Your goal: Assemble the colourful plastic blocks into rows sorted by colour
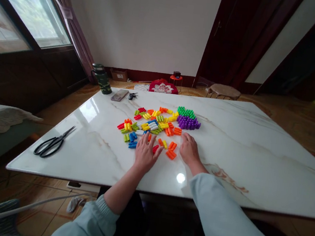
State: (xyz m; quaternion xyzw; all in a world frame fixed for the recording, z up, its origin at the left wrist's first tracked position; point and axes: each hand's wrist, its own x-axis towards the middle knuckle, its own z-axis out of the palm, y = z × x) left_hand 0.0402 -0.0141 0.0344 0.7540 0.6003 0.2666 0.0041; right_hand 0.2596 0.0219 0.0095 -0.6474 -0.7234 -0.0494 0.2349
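Plastic pegs (153, 125), short and round-ended, in red, orange, yellow, green, blue and white, lie loose on their sides near the middle of a white marble table (257, 155). The scatter as a whole is longer than it is deep and runs left to right across the tabletop. Single pegs point many ways, and which end is the rounded one is too small to tell. At the far right edge of the scatter sit two packed clusters, touching each other: green pegs (186, 112) behind and purple pegs (188, 122) in front, studs upward. Left hand (145, 152): open, palm down, fingers spread and pointing away from the person, with fingertips on or just over blue, orange and red pegs at the near edge of the scatter; it grips nothing. Right hand (188, 150): open, palm down, flat on the marble with fingers together and angled toward the far left; it holds nothing. Between the two hands lies a small group of orange pegs (171, 154), side by side, just beside the right hand's thumb. Black scissors (52, 145) lie at the near left of the table, blades pointing to the far right. Phone (119, 95), keys (132, 95) and a camouflage-patterned bottle (102, 79) are at the far left corner.
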